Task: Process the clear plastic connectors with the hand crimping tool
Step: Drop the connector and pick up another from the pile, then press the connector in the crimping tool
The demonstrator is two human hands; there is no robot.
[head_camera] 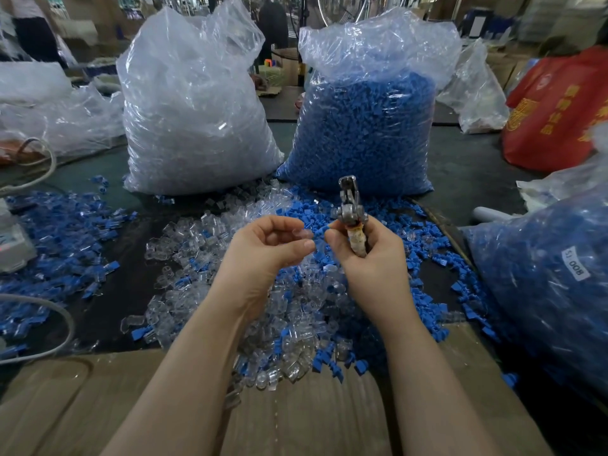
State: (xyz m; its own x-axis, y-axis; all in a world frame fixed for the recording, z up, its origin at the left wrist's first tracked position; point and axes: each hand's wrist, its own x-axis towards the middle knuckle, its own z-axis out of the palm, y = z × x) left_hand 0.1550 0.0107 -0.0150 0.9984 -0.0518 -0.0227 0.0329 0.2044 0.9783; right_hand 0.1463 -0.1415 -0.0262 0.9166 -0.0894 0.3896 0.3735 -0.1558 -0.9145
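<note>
Worktable (460,153), dark-surfaced, carries two tall plastic sacks standing side by side at the rear: sack of clear parts (194,113) on the left, sack of blue parts (368,120) on the right, the two near each other but apart. A third blue-filled bag (546,278) lies at the right edge, a red bag (559,110) behind it. Loose clear plastic connectors (289,311) lie heaped at the centre, mixed with loose blue caps (62,238) that spread to both sides. Cardboard sheet (296,416) covers the near edge.

Right hand (368,255) is clenched around the wrapped handle of the hand crimping tool (350,209), held upright with its metal head pointing away; thumb and forefinger also pinch a blue cap (320,229). Left hand (273,248) has fingers curled, fingertips pinching one clear connector (301,232) just beside the blue cap, above the central heap.
</note>
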